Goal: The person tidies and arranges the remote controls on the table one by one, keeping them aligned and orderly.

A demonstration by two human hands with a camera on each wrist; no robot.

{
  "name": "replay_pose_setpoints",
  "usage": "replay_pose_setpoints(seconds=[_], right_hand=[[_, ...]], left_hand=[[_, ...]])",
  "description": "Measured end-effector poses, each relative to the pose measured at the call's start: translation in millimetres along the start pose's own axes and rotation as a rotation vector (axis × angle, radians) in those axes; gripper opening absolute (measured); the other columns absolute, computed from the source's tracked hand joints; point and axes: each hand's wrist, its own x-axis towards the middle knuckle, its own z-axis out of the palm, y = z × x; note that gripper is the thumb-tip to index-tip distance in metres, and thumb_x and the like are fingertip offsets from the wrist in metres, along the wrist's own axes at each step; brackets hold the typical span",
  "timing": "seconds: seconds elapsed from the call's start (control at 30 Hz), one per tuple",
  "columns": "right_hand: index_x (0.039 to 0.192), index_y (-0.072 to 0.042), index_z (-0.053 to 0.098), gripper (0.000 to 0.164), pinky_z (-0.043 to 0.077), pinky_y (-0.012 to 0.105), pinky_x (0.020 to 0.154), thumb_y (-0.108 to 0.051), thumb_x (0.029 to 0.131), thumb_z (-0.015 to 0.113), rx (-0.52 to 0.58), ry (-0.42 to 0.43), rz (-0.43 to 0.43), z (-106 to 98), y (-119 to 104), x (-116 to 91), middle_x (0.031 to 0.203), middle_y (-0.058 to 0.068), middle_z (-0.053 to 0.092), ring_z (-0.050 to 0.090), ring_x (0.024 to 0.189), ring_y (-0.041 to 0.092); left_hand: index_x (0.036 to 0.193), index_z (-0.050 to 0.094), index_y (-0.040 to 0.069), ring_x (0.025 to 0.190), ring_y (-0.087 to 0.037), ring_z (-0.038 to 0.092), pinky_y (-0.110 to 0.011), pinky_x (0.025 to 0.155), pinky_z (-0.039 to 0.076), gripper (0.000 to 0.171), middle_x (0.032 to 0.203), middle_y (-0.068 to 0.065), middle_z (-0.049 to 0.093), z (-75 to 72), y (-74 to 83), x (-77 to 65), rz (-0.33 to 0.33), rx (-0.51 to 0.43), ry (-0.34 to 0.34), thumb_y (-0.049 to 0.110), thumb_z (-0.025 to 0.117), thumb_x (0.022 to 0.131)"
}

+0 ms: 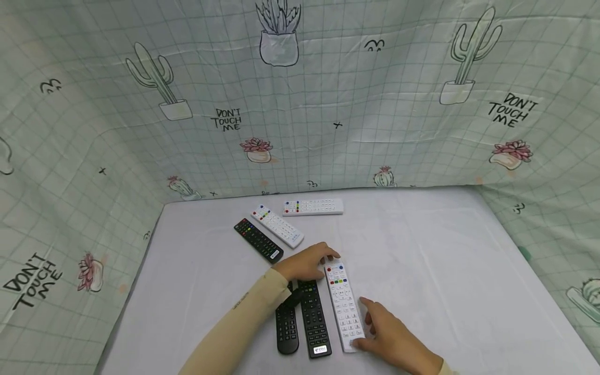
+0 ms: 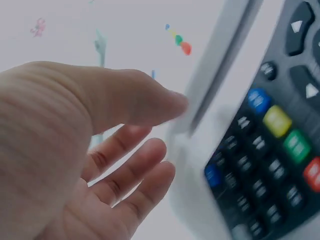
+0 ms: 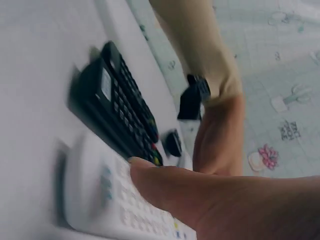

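A white remote control point(image 1: 344, 310) lies lengthwise in front of me on the table. My left hand point(image 1: 305, 261) is at its far end, fingers loosely bent over the top edge and thumb apart from them. The left wrist view shows nothing between that thumb and the fingers. My right hand point(image 1: 394, 336) is at the near right corner, its thumb point(image 3: 160, 185) touching the remote's face while the index finger stands off the side. Left of this remote lie a black remote point(image 1: 316, 323) with a white label and a rounded black remote point(image 1: 287, 330), partly hidden under my left wrist.
Farther back lie another black remote point(image 1: 258, 239), a slanted white remote point(image 1: 277, 225) and a sideways white remote point(image 1: 313, 207). A patterned cloth point(image 1: 309, 104) rises behind the white tabletop point(image 1: 422, 250) and along both sides.
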Motion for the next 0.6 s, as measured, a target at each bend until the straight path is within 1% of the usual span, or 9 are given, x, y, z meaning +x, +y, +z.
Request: replay_pose_setpoints(seconds=[0.07,0.13,0.2,0.3,0.43,0.6], right_hand=[[0.147,0.014,0.047,0.089,0.048,0.028,0.066,-0.02,0.078,0.094,-0.029,0.047,0.03,-6,-2,3,0.096,0.004,0.058,0.053,0.08,0.016],[0.145,0.012,0.051,0.083,0.05,0.029,0.067,-0.019,0.08,0.093,-0.047,0.093,0.035,-12,-3,7,0.098,0.005,0.06,0.055,0.081,0.016],[0.143,0.012,0.053,0.077,0.051,0.03,0.068,-0.017,0.082,0.091,-0.06,0.132,0.017,-19,-2,11,0.1,0.006,0.061,0.057,0.084,0.016],[0.141,0.013,0.054,0.07,0.054,0.032,0.071,-0.016,0.086,0.087,-0.081,0.173,-0.019,-29,1,19,0.103,0.008,0.063,0.06,0.087,0.017],[0.14,0.013,0.055,0.064,0.057,0.039,0.075,-0.016,0.091,0.083,-0.088,0.211,-0.06,-42,3,29,0.107,0.013,0.064,0.064,0.092,0.022],[0.139,0.013,0.055,0.059,0.059,0.046,0.08,-0.015,0.094,0.08,-0.09,0.25,-0.103,-55,2,45,0.11,0.018,0.065,0.066,0.097,0.029]], left_hand=[[0.144,0.061,0.001,0.11,-0.026,0.059,-0.033,0.098,0.053,0.056,0.126,-0.014,0.061,-6.0,-0.5,-3.8,0.017,-0.038,0.028,-0.011,0.068,0.09],[0.144,0.06,-0.001,0.112,-0.029,0.06,-0.037,0.1,0.054,0.052,0.127,-0.018,0.062,-13.3,-1.0,-8.1,0.029,-0.081,0.06,-0.008,0.068,0.093],[0.143,0.059,-0.003,0.114,-0.033,0.061,-0.041,0.101,0.055,0.049,0.128,-0.021,0.061,-21.0,-2.2,-12.4,0.039,-0.117,0.095,-0.007,0.069,0.095],[0.143,0.059,-0.004,0.112,-0.034,0.061,-0.042,0.101,0.056,0.047,0.129,-0.022,0.062,-32.5,-7.4,-17.7,0.052,-0.131,0.153,-0.005,0.069,0.097],[0.141,0.06,-0.004,0.109,-0.033,0.061,-0.043,0.099,0.056,0.045,0.129,-0.021,0.063,-46.4,-16.9,-23.6,0.037,-0.14,0.241,-0.003,0.069,0.097],[0.14,0.06,-0.006,0.112,-0.039,0.061,-0.047,0.1,0.055,0.041,0.13,-0.025,0.062,-59.7,-30.8,-29.9,-0.02,-0.17,0.343,-0.003,0.067,0.1]])
